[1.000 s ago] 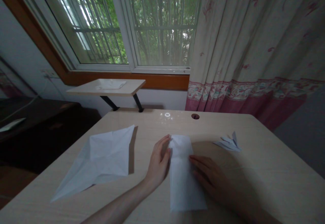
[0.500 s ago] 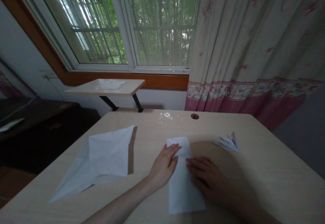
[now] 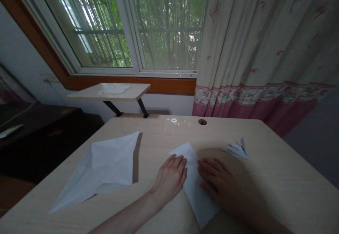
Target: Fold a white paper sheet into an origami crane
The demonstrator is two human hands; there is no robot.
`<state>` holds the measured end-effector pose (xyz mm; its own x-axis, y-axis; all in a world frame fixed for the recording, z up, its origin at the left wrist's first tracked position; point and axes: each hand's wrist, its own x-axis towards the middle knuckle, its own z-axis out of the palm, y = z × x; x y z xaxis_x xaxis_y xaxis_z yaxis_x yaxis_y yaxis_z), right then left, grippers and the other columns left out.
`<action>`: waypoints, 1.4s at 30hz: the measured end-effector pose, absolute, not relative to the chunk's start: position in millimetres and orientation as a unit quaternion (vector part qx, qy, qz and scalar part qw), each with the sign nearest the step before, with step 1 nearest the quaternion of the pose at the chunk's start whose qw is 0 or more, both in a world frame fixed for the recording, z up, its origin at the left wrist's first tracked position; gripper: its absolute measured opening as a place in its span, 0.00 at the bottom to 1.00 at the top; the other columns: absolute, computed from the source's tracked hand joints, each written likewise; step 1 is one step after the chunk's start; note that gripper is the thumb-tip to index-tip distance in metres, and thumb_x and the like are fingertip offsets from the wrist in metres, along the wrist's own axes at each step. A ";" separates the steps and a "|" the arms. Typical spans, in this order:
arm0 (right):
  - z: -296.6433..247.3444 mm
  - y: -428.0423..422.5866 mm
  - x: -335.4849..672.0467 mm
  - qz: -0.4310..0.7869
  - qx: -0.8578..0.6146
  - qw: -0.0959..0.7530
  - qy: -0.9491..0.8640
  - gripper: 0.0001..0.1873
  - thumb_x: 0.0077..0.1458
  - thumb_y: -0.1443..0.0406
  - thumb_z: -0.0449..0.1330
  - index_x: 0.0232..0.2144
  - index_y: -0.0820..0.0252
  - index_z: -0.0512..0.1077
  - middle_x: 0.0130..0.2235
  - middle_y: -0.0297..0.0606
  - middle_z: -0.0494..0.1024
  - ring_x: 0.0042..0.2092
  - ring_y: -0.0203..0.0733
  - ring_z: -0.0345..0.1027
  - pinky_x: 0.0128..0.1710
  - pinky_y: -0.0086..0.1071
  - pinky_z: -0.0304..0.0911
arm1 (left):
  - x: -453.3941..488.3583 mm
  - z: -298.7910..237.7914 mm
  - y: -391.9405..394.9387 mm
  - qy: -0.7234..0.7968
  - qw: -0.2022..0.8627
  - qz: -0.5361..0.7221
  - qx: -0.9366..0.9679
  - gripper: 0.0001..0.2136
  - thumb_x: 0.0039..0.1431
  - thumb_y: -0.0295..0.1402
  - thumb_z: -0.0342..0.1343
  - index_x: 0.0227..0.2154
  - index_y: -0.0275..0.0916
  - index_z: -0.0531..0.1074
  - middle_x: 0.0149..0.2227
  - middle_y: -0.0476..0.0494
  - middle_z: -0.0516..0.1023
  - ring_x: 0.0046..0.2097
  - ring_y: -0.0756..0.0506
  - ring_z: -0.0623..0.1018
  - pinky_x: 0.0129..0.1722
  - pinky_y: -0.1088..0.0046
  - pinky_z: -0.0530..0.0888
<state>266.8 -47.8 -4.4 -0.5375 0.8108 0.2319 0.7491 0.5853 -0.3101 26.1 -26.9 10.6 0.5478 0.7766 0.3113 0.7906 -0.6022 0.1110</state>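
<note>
A folded strip of white paper point(image 3: 194, 188) lies tilted on the desk in front of me, its far end leaning to the left. My left hand point(image 3: 172, 174) rests along its left edge, fingers stretched out and fingertips on the paper. On the other side, my right hand point(image 3: 217, 177) lies flat with fingers spread, the fingertips at the right edge of the strip. Part of that edge is hidden beneath the right hand.
To the left lies a larger creased white sheet point(image 3: 111, 163), partly raised off the desk point(image 3: 156, 135). A small folded paper piece point(image 3: 237, 149) sits at the right. Behind, a raised shelf point(image 3: 132, 94) carries more white paper point(image 3: 115, 88). A round cable hole point(image 3: 202, 122) is near the back edge.
The paper strip has turned counterclockwise, its far end going left and its near end right. My left hand has shifted slightly with it, and my right hand stays at the right edge.
</note>
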 end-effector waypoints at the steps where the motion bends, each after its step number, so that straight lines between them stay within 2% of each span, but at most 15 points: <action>1: -5.6 -47.9 267.4 0.074 -0.450 0.178 -0.872 0.21 0.63 0.59 0.59 0.57 0.50 0.73 0.63 0.40 0.70 0.63 0.55 0.63 0.65 0.57 0.54 | 26.4 10.7 -27.6 -0.440 0.038 -0.159 -0.883 0.16 0.67 0.29 0.47 0.52 0.33 0.74 0.53 0.34 0.79 0.52 0.36 0.79 0.58 0.55 0.74; 5: -12.0 -48.2 269.7 0.004 -0.447 0.161 -0.880 0.24 0.62 0.57 0.60 0.59 0.53 0.71 0.64 0.43 0.68 0.65 0.57 0.60 0.64 0.56 0.54 | 27.4 10.1 -32.6 -0.427 0.094 -0.161 -0.885 0.16 0.67 0.27 0.46 0.52 0.33 0.73 0.46 0.37 0.82 0.42 0.39 0.82 0.44 0.60 0.81; 9: -17.7 -48.8 270.3 -0.049 -0.445 0.146 -0.882 0.28 0.64 0.55 0.58 0.63 0.57 0.66 0.63 0.46 0.70 0.63 0.57 0.63 0.62 0.56 0.56 | 27.4 9.9 -38.5 -0.415 0.138 -0.190 -0.879 0.18 0.66 0.27 0.47 0.57 0.32 0.68 0.40 0.41 0.83 0.34 0.43 0.82 0.32 0.67 0.79; 15: -29.4 -51.8 267.7 -0.080 -0.476 0.149 -0.863 0.27 0.66 0.61 0.53 0.66 0.52 0.62 0.64 0.45 0.68 0.61 0.57 0.64 0.58 0.56 0.61 | 26.0 12.0 -41.3 -0.389 0.170 -0.228 -0.876 0.16 0.66 0.28 0.46 0.53 0.32 0.70 0.33 0.44 0.82 0.28 0.46 0.80 0.27 0.71 0.75; 19: -34.6 -51.9 264.2 -0.079 -0.466 0.150 -0.869 0.25 0.66 0.67 0.49 0.64 0.56 0.64 0.63 0.46 0.70 0.60 0.54 0.67 0.56 0.53 0.65 | 26.9 13.1 -42.8 -0.372 0.177 -0.244 -0.878 0.15 0.67 0.28 0.43 0.50 0.32 0.71 0.36 0.43 0.83 0.28 0.46 0.80 0.26 0.69 0.75; 25: -28.8 -48.7 265.3 -0.036 -0.418 0.143 -0.896 0.37 0.55 0.79 0.45 0.66 0.61 0.60 0.62 0.47 0.70 0.61 0.47 0.67 0.58 0.45 0.67 | 27.5 10.6 -44.6 -0.348 0.175 -0.269 -0.881 0.16 0.70 0.29 0.41 0.49 0.32 0.72 0.36 0.43 0.83 0.26 0.45 0.79 0.23 0.66 0.75; 28: -28.2 -46.3 268.0 -0.013 -0.400 0.146 -0.905 0.40 0.52 0.81 0.45 0.67 0.61 0.59 0.64 0.46 0.68 0.63 0.46 0.64 0.60 0.45 0.66 | 25.2 8.5 -40.6 -0.343 0.164 -0.288 -0.879 0.15 0.70 0.29 0.42 0.47 0.33 0.74 0.37 0.43 0.84 0.29 0.44 0.80 0.27 0.65 0.77; 32: -31.7 -45.4 270.4 0.015 -0.390 0.143 -0.910 0.41 0.52 0.81 0.45 0.68 0.60 0.57 0.65 0.44 0.67 0.64 0.45 0.61 0.62 0.45 0.64 | 22.9 4.4 -33.6 -0.357 0.131 -0.294 -0.877 0.14 0.68 0.30 0.46 0.47 0.34 0.75 0.45 0.41 0.83 0.44 0.38 0.82 0.45 0.58 0.80; 36: -36.0 -47.7 269.7 0.036 -0.404 0.142 -0.903 0.44 0.50 0.81 0.44 0.69 0.59 0.53 0.67 0.44 0.63 0.66 0.44 0.60 0.63 0.44 0.63 | 22.5 -1.4 -31.0 -0.351 0.075 -0.252 -0.899 0.15 0.68 0.33 0.49 0.49 0.32 0.75 0.52 0.37 0.80 0.54 0.36 0.79 0.53 0.56 0.78; 39: -37.3 -49.8 267.0 0.044 -0.415 0.155 -0.895 0.40 0.56 0.79 0.44 0.70 0.60 0.51 0.68 0.44 0.60 0.67 0.45 0.57 0.65 0.44 0.60 | 22.9 -3.1 -30.5 -0.342 0.023 -0.197 -0.919 0.18 0.67 0.33 0.51 0.55 0.29 0.72 0.58 0.33 0.75 0.60 0.37 0.74 0.58 0.60 0.75; 42: -36.3 -50.6 263.7 0.056 -0.428 0.158 -0.888 0.33 0.64 0.71 0.47 0.70 0.60 0.51 0.69 0.45 0.57 0.68 0.47 0.55 0.66 0.46 0.57 | 23.5 -2.6 -29.3 -0.343 -0.017 -0.156 -0.926 0.21 0.67 0.31 0.51 0.61 0.28 0.66 0.62 0.32 0.70 0.64 0.38 0.70 0.62 0.61 0.72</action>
